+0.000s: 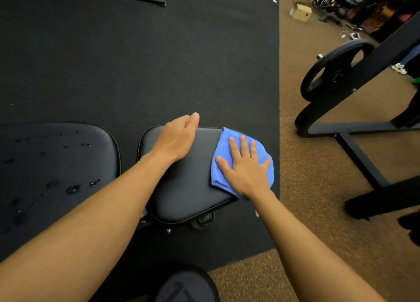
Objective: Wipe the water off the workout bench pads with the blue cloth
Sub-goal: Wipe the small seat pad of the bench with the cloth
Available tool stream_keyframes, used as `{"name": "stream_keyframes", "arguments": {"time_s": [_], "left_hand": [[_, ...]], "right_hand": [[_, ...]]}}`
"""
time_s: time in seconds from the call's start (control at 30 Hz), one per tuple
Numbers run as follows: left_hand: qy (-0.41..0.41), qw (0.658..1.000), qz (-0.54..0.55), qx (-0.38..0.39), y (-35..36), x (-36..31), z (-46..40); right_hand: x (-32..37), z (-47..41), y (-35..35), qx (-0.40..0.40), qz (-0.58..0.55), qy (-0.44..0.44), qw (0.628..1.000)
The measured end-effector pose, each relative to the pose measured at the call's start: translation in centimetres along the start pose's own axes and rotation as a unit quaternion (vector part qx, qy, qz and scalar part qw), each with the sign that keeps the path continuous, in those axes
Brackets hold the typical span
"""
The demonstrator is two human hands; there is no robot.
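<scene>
A: Right hand?
B: Flat on the blue cloth, fingers straight and spread, palm pressing it down. No pinch, grip spread wide.
A: Where's the cloth?
B: On the right end of the seat pad, folded; its right edge hangs past the pad's edge. Hand covers most of its lower right part.
A: Left hand?
B: On the far left part of the same seat pad, fingers curled over the far edge, thumb up. Fingertips hidden, so can't tell how tight the grip is.
A: Water?
B: Droplets all over the back pad on the left, biggest ones near its right edge. Seat pad looks dry where it shows.
A: Pads touching?
B: No, narrow gap between them, bench frame visible under the seat pad.
A: Surroundings?
B: Black rubber floor mat under the bench, brown speckled floor to the right. Black weight plate on a black rack frame, well apart on the right. Cardboard box far back. Dark round object at the bottom edge, can't tell what.
</scene>
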State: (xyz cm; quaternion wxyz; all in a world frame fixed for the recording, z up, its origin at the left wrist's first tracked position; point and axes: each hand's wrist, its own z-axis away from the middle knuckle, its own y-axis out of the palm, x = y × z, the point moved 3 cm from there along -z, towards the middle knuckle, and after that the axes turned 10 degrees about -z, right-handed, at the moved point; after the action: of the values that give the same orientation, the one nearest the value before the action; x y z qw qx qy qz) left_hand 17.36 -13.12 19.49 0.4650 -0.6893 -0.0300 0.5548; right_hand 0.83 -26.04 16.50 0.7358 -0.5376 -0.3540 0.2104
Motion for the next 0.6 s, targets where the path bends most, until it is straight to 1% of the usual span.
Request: {"name": "stream_keyframes", "arguments": {"time_s": [0.07, 0.13, 0.2, 0.27, 0.33, 0.47, 0.6], "left_hand": [[-0.010, 0.999, 0.010, -0.034, -0.8, 0.6, -0.1], [-0.027, 0.997, 0.017, -0.076, -1.8, 1.6, -0.3], [-0.075, 0.991, 0.044, -0.103, -2.7, 3.0, -0.4], [-0.153, 0.976, 0.121, -0.100, -3.3, 4.9, -0.4], [-0.208, 0.952, 0.211, -0.080, -3.5, 6.5, -0.4], [-0.228, 0.920, 0.314, -0.060, -4.1, 7.9, -0.1], [-0.229, 0.910, 0.341, -0.052, -5.1, 7.9, 0.3]], "right_hand": [[0.2, 2.6, 0.6, -0.002, 0.001, -0.016, 1.000], [0.8, 4.8, 1.3, -0.007, 0.004, -0.050, 0.999], [1.9, 6.8, 2.0, -0.008, 0.005, -0.105, 0.994], [3.4, 8.4, 2.9, -0.004, 0.006, -0.158, 0.987], [5.2, 9.6, 3.9, -0.001, 0.015, -0.207, 0.978], [9.3, 10.8, 5.6, 0.012, 0.024, -0.299, 0.954], [12.4, 9.0, 6.0, 0.039, 0.057, -0.353, 0.933]]}}
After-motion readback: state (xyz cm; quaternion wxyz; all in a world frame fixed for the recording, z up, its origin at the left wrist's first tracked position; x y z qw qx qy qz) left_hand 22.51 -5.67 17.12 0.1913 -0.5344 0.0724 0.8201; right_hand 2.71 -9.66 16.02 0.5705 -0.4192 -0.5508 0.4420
